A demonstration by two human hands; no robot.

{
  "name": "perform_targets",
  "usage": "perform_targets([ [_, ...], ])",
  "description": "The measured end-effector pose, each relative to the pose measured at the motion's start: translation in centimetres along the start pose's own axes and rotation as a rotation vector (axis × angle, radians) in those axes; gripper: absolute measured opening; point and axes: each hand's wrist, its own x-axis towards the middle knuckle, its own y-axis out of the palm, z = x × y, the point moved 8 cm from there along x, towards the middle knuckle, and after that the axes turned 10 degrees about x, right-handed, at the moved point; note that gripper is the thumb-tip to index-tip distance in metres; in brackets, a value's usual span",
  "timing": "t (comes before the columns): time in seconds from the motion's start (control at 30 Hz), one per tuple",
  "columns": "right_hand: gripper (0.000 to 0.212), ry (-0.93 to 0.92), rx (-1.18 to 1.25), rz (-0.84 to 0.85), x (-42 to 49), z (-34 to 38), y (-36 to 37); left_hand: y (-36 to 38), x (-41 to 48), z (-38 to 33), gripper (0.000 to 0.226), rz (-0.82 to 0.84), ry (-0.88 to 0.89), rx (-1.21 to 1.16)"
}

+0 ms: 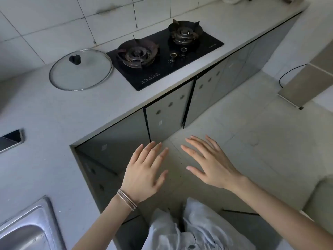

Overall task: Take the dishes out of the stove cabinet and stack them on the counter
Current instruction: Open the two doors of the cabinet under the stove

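Two bare hands hover palm-down over the floor, holding nothing: left hand (144, 170) with fingers flat and loosely spread, thin metal bangles (126, 200) on its wrist; right hand (209, 161) just beside it, fingers fanned wide, not touching the left. Both hang in open air in front of the cabinet doors (166, 114), apart from them. Doors under the stove are grey, flat and glossy with small round spots near the top; all look closed, seams dark, so the dishes are hidden and cannot be seen anywhere. Pale tiled floor (243, 141) gives wide free room to the right of the hands. Counter (54, 114) is light grey, matte, L-shaped, its inner corner just left of the left hand; a broad bare stretch lies between that corner and the stove. Black glass stove (162, 58) is set into the counter, with two round burners and two metal knobs. Round glass lid (80, 69) with a black knob lies flat just left of the stove. Phone (10, 140) sits at the left edge, cut off. Steel sink (27, 226) at bottom left is partly out of frame. Items at top right corner too cropped to tell. Wall is white tile.
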Motion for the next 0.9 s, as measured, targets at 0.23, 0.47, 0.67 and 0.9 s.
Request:
perform_targets([
  [0.23, 0.056, 0.083, -0.016, 0.009, -1.1, -1.4, 1.1, 1.3, 0.3, -0.7, 0.055, -0.021, 0.087, -0.037],
  [0.47, 0.055, 0.111, -0.002, -0.009, -0.3, -4.6, 0.2, 1.9, 3.2, -0.5, 0.054, -0.026, 0.083, -0.052],
  [0.67, 0.054, 0.096, -0.024, -0.016, 1.0, -10.4, -1.3, 2.6, 9.3, -1.9, 0.055, -0.022, 0.061, -0.037],
  [0.9, 0.053, 0.065, -0.028, -0.017, 3.8, -20.5, -4.2, 3.5, 18.8, -4.8, 0.053, -0.019, -0.008, -0.034],
])
